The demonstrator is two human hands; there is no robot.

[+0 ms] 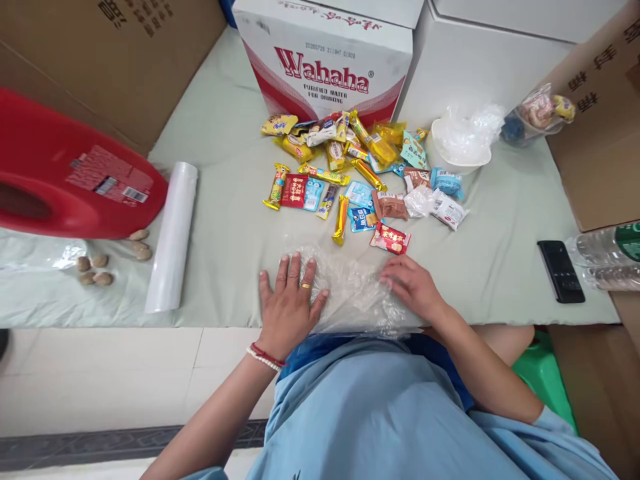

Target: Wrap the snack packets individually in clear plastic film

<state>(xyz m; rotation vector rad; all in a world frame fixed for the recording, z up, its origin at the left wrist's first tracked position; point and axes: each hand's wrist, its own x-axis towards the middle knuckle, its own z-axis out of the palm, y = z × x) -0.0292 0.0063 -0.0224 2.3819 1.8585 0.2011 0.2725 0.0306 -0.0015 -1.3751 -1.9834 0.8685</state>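
A crumpled clear plastic bag lies at the table's front edge, between my two hands. My left hand rests palm down with its fingers spread, the thumb and fingertips over the bag's left side. On the right side, my right hand has bent fingers, with thumb and index tips close together on the plastic. Just beyond the bag lie wrapped snacks: a red packet, a gold-wrapped stick, a blue packet and a brown packet. A larger heap of yellow-wrapped snacks sits behind them.
A Wahaha water carton stands at the back. Left are a roll of plastic bags, a red jug and several walnut-like brown nuts. Right are a white bowl holding clear plastic, a black phone and plastic bottles.
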